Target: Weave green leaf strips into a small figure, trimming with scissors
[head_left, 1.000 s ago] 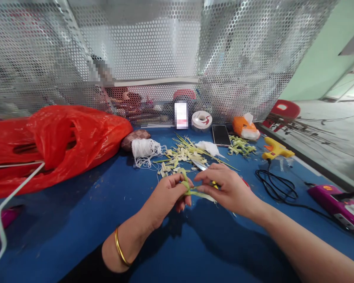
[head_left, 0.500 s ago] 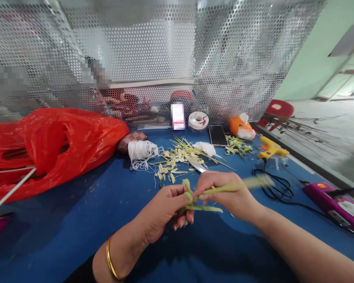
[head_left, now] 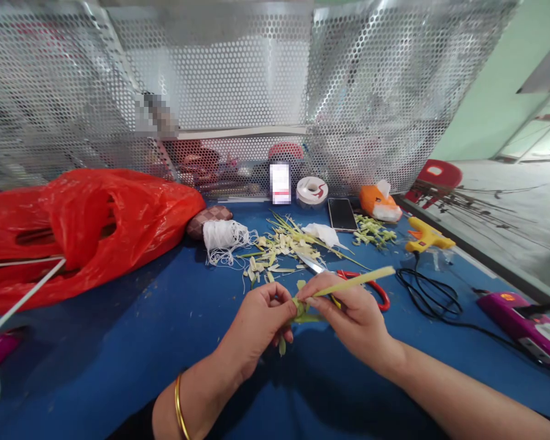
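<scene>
Above the blue table, my left hand (head_left: 263, 321) pinches a small folded piece of pale green leaf strips (head_left: 299, 310). My right hand (head_left: 355, 318) is closed on a long strip (head_left: 364, 278) of the same leaf, close against my left fingertips. The strip's free end points up and to the right. Short leaf ends stick out above and below the fold; its inner part is hidden by my fingers. Just behind my right hand lie red-handled scissors (head_left: 381, 293), blades toward the upper left, partly covered by the hand.
Leaf scraps (head_left: 284, 244) lie behind the hands, with a white string spool (head_left: 224, 235) to their left. A red plastic bag (head_left: 132, 214) fills the left. At right are a phone (head_left: 341, 214), small green folded pieces (head_left: 373, 231), a yellow glue gun (head_left: 426, 235) and a purple power strip (head_left: 522, 324).
My right hand has turned, and the long strip, blurred before, now slants upward. The scissors' red handles have come into sight. The view has shifted slightly.
</scene>
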`<state>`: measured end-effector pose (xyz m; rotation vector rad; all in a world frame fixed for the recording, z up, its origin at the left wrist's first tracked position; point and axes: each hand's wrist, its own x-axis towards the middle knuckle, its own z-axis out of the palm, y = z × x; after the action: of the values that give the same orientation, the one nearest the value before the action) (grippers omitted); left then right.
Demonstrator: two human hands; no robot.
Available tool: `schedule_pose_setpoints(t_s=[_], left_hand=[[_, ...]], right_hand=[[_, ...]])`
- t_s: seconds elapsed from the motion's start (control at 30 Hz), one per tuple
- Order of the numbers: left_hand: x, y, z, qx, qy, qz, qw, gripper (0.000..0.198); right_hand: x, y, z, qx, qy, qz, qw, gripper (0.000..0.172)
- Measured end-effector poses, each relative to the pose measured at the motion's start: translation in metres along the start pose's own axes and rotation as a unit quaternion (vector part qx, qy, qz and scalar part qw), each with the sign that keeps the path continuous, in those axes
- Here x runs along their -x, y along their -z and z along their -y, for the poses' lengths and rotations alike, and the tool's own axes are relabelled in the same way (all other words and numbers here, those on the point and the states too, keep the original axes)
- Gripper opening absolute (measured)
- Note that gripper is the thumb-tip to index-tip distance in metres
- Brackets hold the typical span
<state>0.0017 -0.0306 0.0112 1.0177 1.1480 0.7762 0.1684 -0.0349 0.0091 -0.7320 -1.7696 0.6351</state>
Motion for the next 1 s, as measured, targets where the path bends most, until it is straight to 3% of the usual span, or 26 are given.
schedule_pose_setpoints(t_s=[0.1, 0.2, 0.33, 0.5, 0.73, 0.87, 1.0], left_hand=[[0.0013, -0.0005, -0.0010, 0.045, 0.016, 0.026, 0.999, 0.033], [0.0018, 0.0002, -0.0023, 0.072, 0.018, 0.050, 0.996, 0.031], [0.0004, 0.0012, -0.0019, 0.059, -0.004, 0.021, 0.998, 0.029], [-0.0005, -0.0001, 0.0007, 0.058, -0.006, 0.001, 0.998, 0.028], [0.0026, -0.0050, -0.0010, 0.126, 0.017, 0.022, 0.992, 0.029], [0.0041, -0.0066, -0.0021, 0.158, 0.039, 0.054, 0.985, 0.023], [0.0032, -0.0064, -0.0001, 0.152, 0.031, 0.050, 0.987, 0.022]], right_hand=[[0.0009, -0.0012, -0.0008, 0.010, 0.012, -0.004, 1.000, 0.014], [0.0035, -0.0022, -0.0035, -0.007, -0.046, -0.034, 0.998, 0.011], [0.0068, -0.0049, -0.0063, -0.035, -0.131, -0.068, 0.988, 0.008], [0.0050, -0.0070, -0.0039, -0.039, -0.147, -0.070, 0.986, 0.008], [0.0048, -0.0058, -0.0057, 0.001, -0.116, -0.064, 0.991, 0.011], [0.0076, -0.0047, -0.0071, 0.063, -0.036, -0.025, 0.997, 0.010], [0.0074, -0.0041, -0.0049, 0.100, 0.025, 0.026, 0.994, 0.015]])
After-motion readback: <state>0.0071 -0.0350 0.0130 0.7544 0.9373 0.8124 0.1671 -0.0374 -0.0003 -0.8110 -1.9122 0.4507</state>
